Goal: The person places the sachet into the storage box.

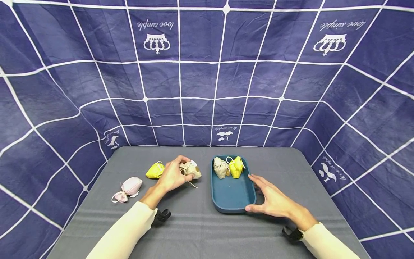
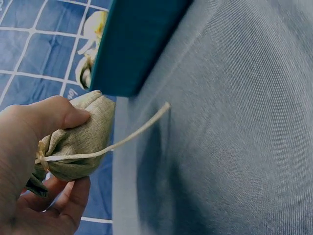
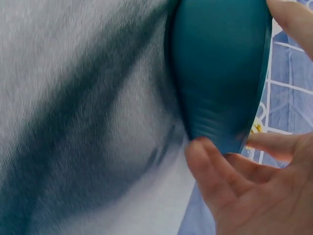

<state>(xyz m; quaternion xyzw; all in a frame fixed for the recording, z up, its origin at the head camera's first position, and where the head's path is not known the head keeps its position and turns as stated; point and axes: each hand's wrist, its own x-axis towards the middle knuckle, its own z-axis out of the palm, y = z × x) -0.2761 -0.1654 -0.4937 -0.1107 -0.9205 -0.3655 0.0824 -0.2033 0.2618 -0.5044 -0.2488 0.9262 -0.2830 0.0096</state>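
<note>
My left hand [image 1: 174, 174] pinches a beige drawstring pouch [image 2: 88, 129] between thumb and fingers, left of the tray. Its cord [image 2: 137, 131] hangs loose. My right hand [image 1: 273, 199] holds the right side of a blue tray [image 1: 233, 209], thumb at the near corner and fingers farther along the rim. In the right wrist view, fingertips [image 3: 198, 147] touch the tray's outer wall. Inside the tray's far end stand another beige pouch [image 1: 221, 168] and a yellow pouch [image 1: 236, 168]. A second yellow pouch [image 1: 155, 170] lies beside my left hand, partly hidden by it.
A pale pink pouch [image 1: 130, 187] lies at the left on the grey table cloth [image 1: 200, 233]. Blue cloth with white grid lines [image 1: 200, 79] hangs behind the table and at both sides. Dark bands [image 1: 161, 217] circle both wrists.
</note>
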